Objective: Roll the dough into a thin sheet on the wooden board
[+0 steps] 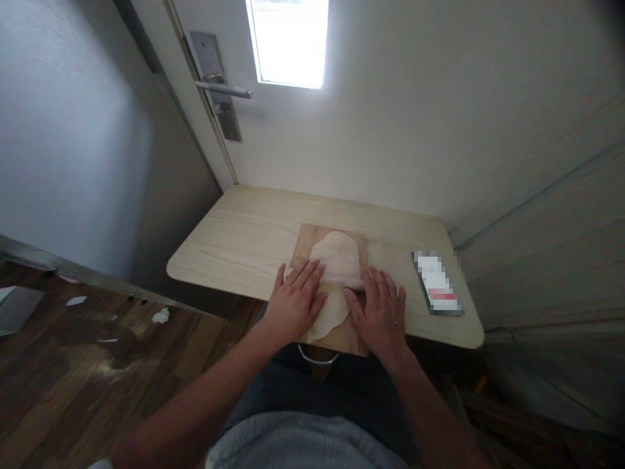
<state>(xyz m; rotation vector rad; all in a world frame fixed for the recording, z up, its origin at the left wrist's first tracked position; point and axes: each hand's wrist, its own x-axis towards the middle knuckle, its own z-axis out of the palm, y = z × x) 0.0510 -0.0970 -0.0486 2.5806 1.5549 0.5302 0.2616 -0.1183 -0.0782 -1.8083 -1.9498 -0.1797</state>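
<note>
A pale sheet of dough (336,257) lies on a small wooden board (305,240) near the front edge of a light wooden table (244,238). The dough seems wrapped over a rolling pin, which stays hidden under it. My left hand (295,299) lies flat on the dough's left side, fingers stretched forward. On the right side my right hand (378,306) presses flat in the same way, fingers spread. A strip of dough (329,316) shows between the two hands.
A dark phone-like slab (437,283) lies on the table to the right of the board. A white door with a metal lever handle (222,88) stands behind the table. Scraps of paper (160,316) lie on the wooden floor at left.
</note>
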